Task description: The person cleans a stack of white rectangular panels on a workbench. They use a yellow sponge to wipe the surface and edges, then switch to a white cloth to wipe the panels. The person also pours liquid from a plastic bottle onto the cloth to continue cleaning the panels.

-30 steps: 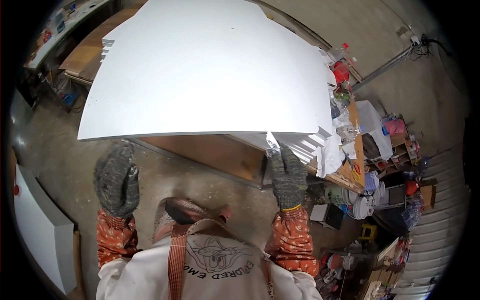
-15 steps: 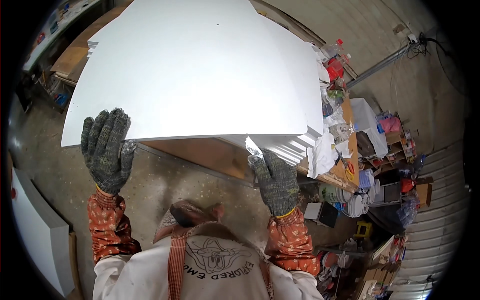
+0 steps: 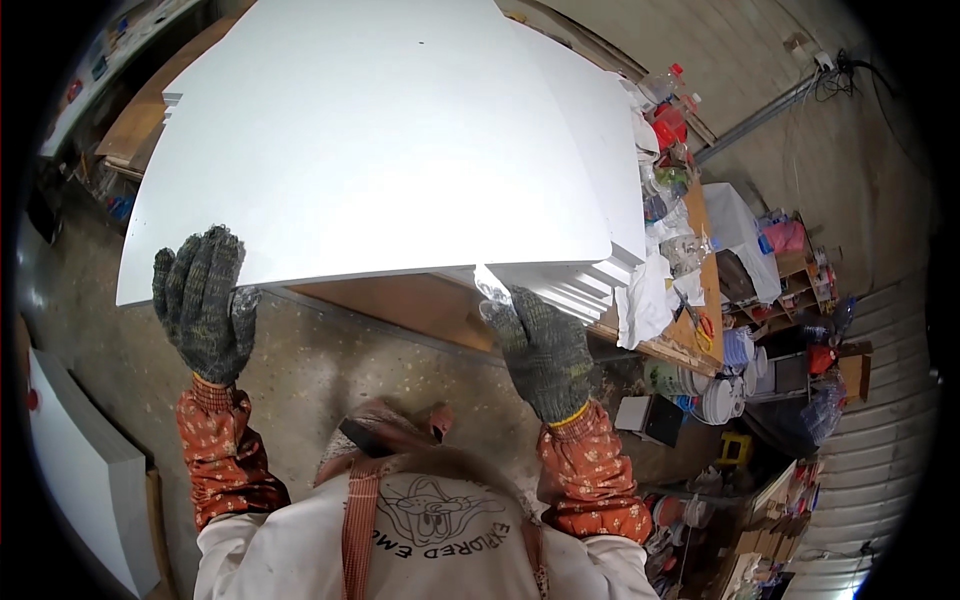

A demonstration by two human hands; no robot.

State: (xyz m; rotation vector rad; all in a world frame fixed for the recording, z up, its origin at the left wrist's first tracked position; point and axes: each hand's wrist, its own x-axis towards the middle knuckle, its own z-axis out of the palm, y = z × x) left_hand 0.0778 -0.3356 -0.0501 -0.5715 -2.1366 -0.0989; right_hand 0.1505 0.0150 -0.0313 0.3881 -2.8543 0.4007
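Observation:
A large white panel (image 3: pixel 400 150) lies on top of a stack of similar white panels (image 3: pixel 575 290), its near edge overhanging. At the panel's near left corner, my left hand (image 3: pixel 205 300), in a dark knitted glove, rests with fingers laid flat on the top face. Something shiny and clear wraps its thumb. In a matching glove, my right hand (image 3: pixel 545 345) is below the near edge, closed on a small shiny white strip (image 3: pixel 490 284) pinched at the thumb. The strip's tip touches the edge; its exact kind is unclear. The right fingertips are hidden under the panel.
To the right, a wooden table edge (image 3: pixel 700 335) carries crumpled white paper (image 3: pixel 648 305), scissors (image 3: pixel 704 330) and clear bottles (image 3: pixel 665 85). Buckets (image 3: pixel 722 400) stand beyond it. Another white panel stack (image 3: pixel 85 470) is at lower left. A brown board (image 3: pixel 400 308) sits under the panels.
My right hand with the shiny strip has slid a little left along the panel's near edge. My left hand stays on the same corner; the view has shifted slightly.

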